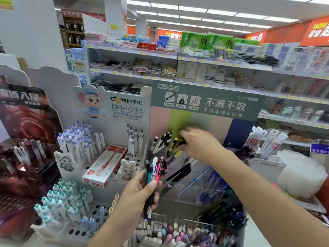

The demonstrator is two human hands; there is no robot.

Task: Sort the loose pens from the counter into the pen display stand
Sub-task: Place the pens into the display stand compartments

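Upright in the left hand [140,190], low at centre, is a bunch of pens [154,172], fingers curled round the barrels. Beyond it, the right hand [197,144] reaches into the clear stand [187,195], fingertips closed on a dark pen [181,142] at a rear compartment beside yellow pens [175,148]. Left of the stand lies a red box [105,165].

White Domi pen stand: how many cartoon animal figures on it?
3. Blue-hatted mouse on the header card's upper left; pale fox-like figure on the left middle tier; white rabbit right of the red-and-white pen box. More may be hidden.
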